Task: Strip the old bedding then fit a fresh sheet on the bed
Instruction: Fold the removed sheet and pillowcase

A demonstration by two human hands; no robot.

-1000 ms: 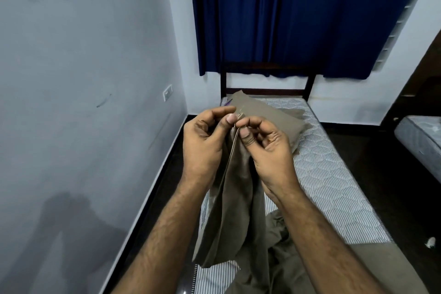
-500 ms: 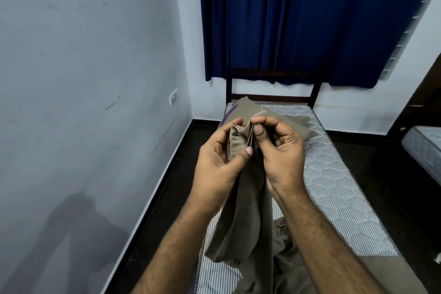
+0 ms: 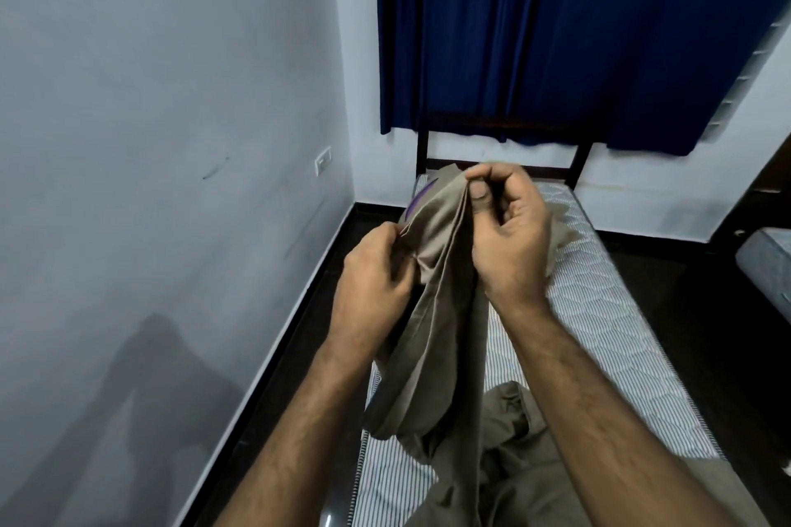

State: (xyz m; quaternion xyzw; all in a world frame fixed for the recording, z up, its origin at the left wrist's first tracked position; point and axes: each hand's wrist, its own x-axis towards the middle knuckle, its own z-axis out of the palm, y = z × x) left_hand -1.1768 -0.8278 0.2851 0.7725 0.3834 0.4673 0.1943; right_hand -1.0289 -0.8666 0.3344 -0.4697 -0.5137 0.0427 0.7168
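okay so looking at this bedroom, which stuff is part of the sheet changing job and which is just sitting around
Part of the job:
- brown sheet, gripped by left hand and right hand
- bare mattress

Just there:
- blue curtain
- wall switch
- second mattress at the right edge

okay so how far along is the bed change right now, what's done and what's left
Stripping looks done: the mattress is bare, its quilted top and striped edge showing. In hand: the right hand pinches the top edge of the tan sheet while the left hand grips it lower down, apparently hunting for a corner; the rest lies bunched at the bed's near end. Left: spreading and tucking it. A tan pillow lies by the headboard.
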